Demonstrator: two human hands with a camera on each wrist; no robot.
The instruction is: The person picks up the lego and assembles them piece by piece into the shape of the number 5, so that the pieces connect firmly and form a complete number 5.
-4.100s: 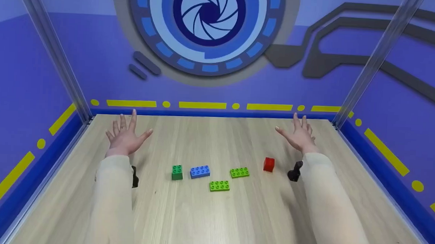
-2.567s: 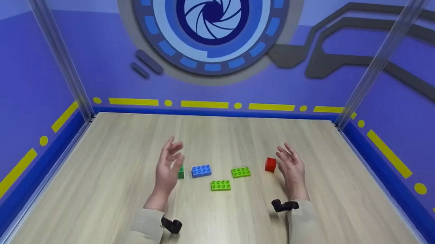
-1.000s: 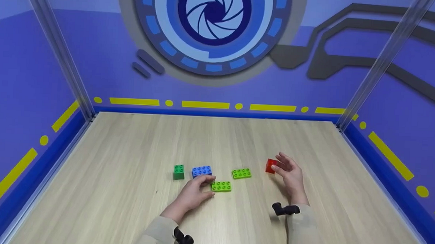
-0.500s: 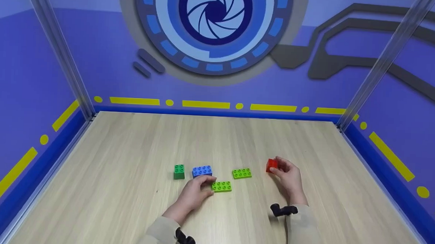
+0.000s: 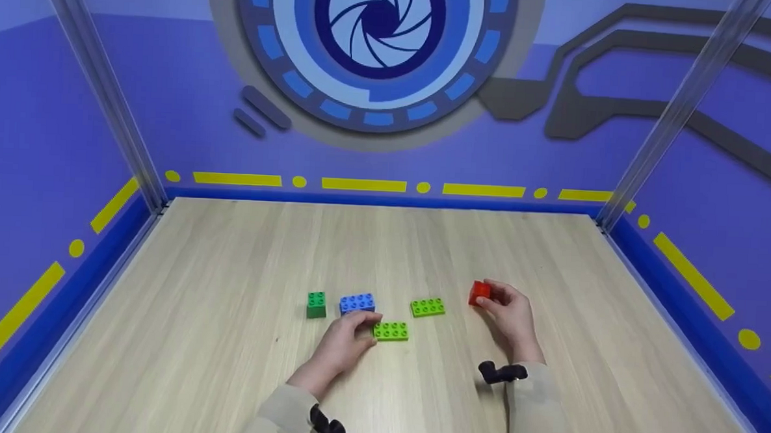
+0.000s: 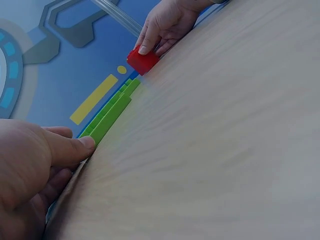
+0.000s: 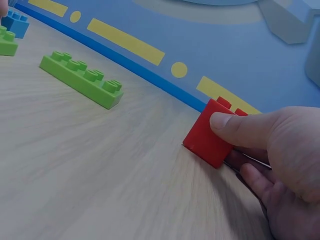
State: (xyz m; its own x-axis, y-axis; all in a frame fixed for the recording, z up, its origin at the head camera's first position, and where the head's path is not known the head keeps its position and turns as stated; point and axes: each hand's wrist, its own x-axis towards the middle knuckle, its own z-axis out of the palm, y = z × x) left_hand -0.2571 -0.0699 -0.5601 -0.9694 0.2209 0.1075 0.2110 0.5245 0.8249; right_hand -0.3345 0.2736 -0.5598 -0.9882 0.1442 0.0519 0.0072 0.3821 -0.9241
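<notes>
Left hand in a pinch on the nearer lime brick — right hand likewise on the red brick.

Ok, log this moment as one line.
left hand: grips near lime brick | right hand: grips red brick | on table: far lime brick, blue brick, green brick
</notes>
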